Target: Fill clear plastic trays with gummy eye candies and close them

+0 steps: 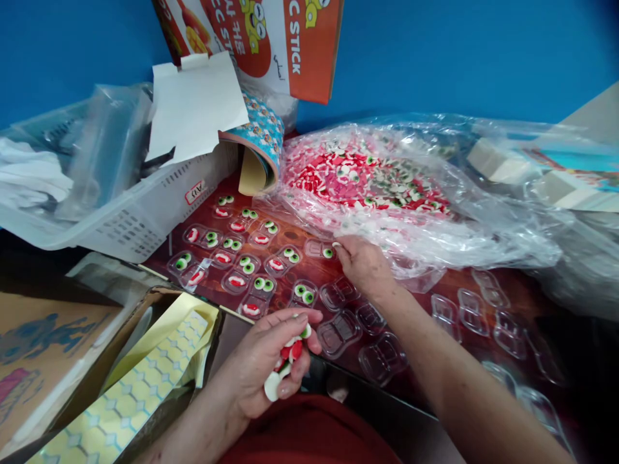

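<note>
My left hand (251, 364) is cupped palm up near the table's front edge, its fingers curled around several small eye and mouth pieces (291, 352) in white, green and red. My right hand (367, 265) pinches a small white piece (336, 245) between thumb and fingertip, its face turned from view. Just under it lies a clear plastic blister shell (315, 249) with one green eye piece (328, 253) in it. To the left, several filled shells (258, 296) each hold green eyes and red lips with white teeth. Empty clear shells (339, 334) lie below my right hand.
A large clear bag (483, 225) spills loose eye and mouth pieces (338, 174) at the back. A white basket (130, 225) stands left, beside a rolled patterned sheet (264, 132). An open carton with yellow sticker strips (140, 386) sits front left. More empty shells (471, 312) lie right.
</note>
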A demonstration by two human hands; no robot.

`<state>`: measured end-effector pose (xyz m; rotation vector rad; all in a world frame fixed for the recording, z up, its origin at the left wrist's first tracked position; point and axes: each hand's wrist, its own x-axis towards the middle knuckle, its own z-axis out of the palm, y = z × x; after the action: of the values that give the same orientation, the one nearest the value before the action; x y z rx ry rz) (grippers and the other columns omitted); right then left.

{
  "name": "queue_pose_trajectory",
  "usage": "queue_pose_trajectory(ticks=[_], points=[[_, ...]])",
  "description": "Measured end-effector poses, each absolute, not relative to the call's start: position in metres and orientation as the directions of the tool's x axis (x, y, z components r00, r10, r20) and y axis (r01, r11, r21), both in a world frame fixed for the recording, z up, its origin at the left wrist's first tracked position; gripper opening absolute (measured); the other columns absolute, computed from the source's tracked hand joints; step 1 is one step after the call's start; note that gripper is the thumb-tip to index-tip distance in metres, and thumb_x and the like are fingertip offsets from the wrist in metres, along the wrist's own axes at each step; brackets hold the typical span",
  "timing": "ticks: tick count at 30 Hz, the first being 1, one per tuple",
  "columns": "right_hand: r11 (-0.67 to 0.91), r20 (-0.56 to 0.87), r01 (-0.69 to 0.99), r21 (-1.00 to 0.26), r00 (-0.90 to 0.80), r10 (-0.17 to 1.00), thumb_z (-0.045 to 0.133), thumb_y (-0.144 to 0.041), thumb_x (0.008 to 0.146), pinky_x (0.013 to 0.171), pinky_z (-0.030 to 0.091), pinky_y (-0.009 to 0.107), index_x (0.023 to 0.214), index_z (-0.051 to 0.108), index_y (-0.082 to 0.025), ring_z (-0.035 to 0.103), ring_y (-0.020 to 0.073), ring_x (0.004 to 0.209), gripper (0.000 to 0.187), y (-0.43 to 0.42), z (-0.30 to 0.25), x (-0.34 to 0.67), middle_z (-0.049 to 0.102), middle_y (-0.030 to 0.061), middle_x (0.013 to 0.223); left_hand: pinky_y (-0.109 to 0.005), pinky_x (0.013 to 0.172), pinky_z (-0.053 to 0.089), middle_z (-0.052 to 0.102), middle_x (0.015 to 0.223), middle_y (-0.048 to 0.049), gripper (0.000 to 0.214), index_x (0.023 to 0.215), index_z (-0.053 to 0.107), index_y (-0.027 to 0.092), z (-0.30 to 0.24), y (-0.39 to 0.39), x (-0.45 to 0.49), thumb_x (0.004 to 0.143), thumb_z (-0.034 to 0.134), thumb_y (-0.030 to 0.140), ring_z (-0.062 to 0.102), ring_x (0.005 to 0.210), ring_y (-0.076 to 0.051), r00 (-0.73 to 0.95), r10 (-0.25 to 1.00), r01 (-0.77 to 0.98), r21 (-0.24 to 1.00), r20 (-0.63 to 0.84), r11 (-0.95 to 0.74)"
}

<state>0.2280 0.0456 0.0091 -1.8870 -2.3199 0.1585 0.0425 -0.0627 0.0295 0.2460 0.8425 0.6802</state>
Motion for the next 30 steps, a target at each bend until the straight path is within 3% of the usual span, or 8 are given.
queue_pose_trajectory(ticks=[8, 14, 17, 21, 26, 30], points=[[0.341, 0.039, 0.940, 0.025, -0.342, 0.939, 0.040, -0.009, 0.083, 0.077, 0.040, 0.031, 0.094, 0.063, -0.011, 0.052, 0.0251, 0.095, 0.026, 0.041, 0.001, 0.222, 0.060, 0.0144, 0.097, -0.013, 0.026, 0.026, 0.057, 0.064, -0.0009, 0.020, 0.095, 0.059, 0.012, 0.029, -0.066, 0.041, 0.080, 0.054, 0.024, 0.039, 0.035, -0.004, 0.456, 0.662, -0.476, 0.465, -0.595, 0.746], [0.433, 0.011, 0.900, 0.040, -0.434, 0.901, 0.045, -0.008, 0.081, 0.081, 0.041, 0.028, 0.088, 0.065, -0.014, 0.053, 0.0215, 0.088, 0.022, 0.020, 0.000, 0.229, 0.062, 0.0089, 0.090, -0.013, 0.027, 0.026, 0.056, 0.065, -0.0005, 0.022, 0.098, 0.059, 0.013, 0.028, -0.066, 0.041, 0.081, 0.054, 0.026, 0.039, 0.036, -0.004, 0.453, 0.666, -0.477, 0.471, -0.592, 0.742], [0.421, 0.041, 0.906, 0.044, -0.423, 0.905, 0.042, -0.010, 0.085, 0.083, 0.041, 0.029, 0.087, 0.065, -0.013, 0.054, 0.0205, 0.087, 0.024, 0.017, -0.001, 0.228, 0.062, 0.0100, 0.090, -0.013, 0.027, 0.025, 0.056, 0.066, -0.0005, 0.023, 0.098, 0.059, 0.013, 0.029, -0.067, 0.043, 0.081, 0.054, 0.026, 0.039, 0.037, -0.004, 0.443, 0.669, -0.467, 0.484, -0.597, 0.740], [0.424, 0.093, 0.904, 0.052, -0.427, 0.900, 0.040, -0.010, 0.087, 0.091, 0.038, 0.032, 0.098, 0.064, -0.010, 0.053, 0.0221, 0.096, 0.026, 0.018, 0.000, 0.225, 0.062, 0.0130, 0.099, -0.013, 0.027, 0.025, 0.056, 0.067, -0.0007, 0.024, 0.099, 0.059, 0.013, 0.031, -0.070, 0.043, 0.080, 0.054, 0.027, 0.039, 0.037, -0.004, 0.439, 0.675, -0.453, 0.503, -0.593, 0.736], [0.469, 0.094, 0.881, 0.059, -0.473, 0.876, 0.044, -0.009, 0.084, 0.089, 0.041, 0.035, 0.109, 0.061, -0.010, 0.053, 0.0244, 0.101, 0.030, 0.016, 0.000, 0.223, 0.060, 0.0149, 0.110, -0.013, 0.027, 0.025, 0.056, 0.066, -0.0008, 0.020, 0.095, 0.058, 0.014, 0.031, -0.071, 0.044, 0.080, 0.054, 0.026, 0.038, 0.037, -0.004, 0.437, 0.676, -0.448, 0.508, -0.594, 0.736], [0.513, 0.062, 0.856, 0.064, -0.516, 0.854, 0.044, -0.010, 0.084, 0.088, 0.041, 0.035, 0.098, 0.064, -0.011, 0.054, 0.0239, 0.098, 0.025, 0.016, 0.001, 0.224, 0.062, 0.0141, 0.103, -0.013, 0.027, 0.024, 0.056, 0.066, -0.0006, 0.020, 0.096, 0.058, 0.014, 0.032, -0.070, 0.044, 0.080, 0.054, 0.026, 0.039, 0.037, -0.004, 0.429, 0.676, -0.458, 0.500, -0.600, 0.735]])
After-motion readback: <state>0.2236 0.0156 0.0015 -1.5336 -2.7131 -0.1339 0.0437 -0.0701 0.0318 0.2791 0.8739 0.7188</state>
